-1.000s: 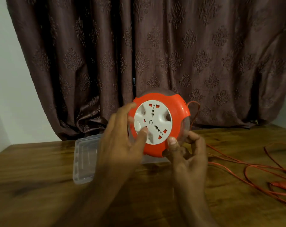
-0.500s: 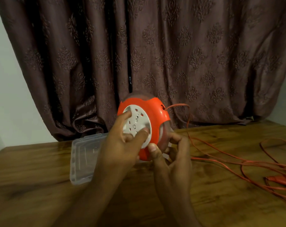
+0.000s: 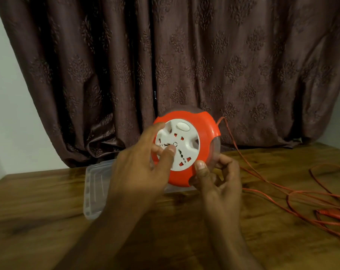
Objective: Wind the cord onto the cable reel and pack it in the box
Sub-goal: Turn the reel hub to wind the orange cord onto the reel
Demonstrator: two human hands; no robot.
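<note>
Your right hand (image 3: 218, 180) grips the reel (image 3: 186, 147) above the table (image 3: 38, 211), before the box (image 3: 95, 190); left hand (image 3: 143, 162) fingers press its white face. Cord (image 3: 266, 184) trails right.

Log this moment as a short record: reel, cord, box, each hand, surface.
reel: orange with white socket face, held upright above the table
cord: orange, leaves the reel's right side, lies in loose loops on the table, mostly unwound
plug: orange, on the table at far right
box: clear plastic, on the table behind the hands, partly hidden
left hand: fingers on the white face
right hand: grip on the reel's lower right edge
table: wooden
</note>
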